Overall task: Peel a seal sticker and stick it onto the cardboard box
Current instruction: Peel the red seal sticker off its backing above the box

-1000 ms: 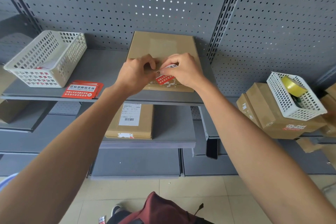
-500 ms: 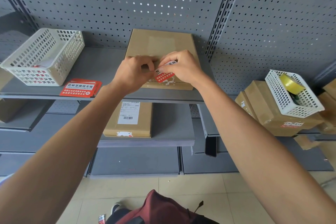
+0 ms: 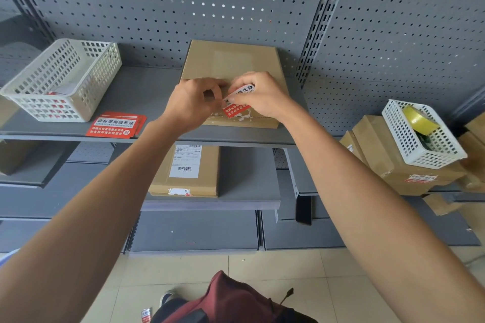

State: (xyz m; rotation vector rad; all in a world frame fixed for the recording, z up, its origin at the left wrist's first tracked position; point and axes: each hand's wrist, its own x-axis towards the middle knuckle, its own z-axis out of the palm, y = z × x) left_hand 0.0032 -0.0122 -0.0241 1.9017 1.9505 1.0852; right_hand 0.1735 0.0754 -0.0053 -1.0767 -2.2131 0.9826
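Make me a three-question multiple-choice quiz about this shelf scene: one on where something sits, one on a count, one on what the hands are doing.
1. Where is the yellow tape roll?
A. In the right white basket
B. On the floor
C. On the top shelf

2. How many white baskets show?
A. One
B. Two
C. Four

3. What are the hands doing?
A. Resting apart
B. Together pinching a red and white seal sticker
C. Lifting a box

Answers:
1 A, it lies inside the right basket.
2 B, a left basket and the right one.
3 B, the left hand and right hand meet over the cardboard box.
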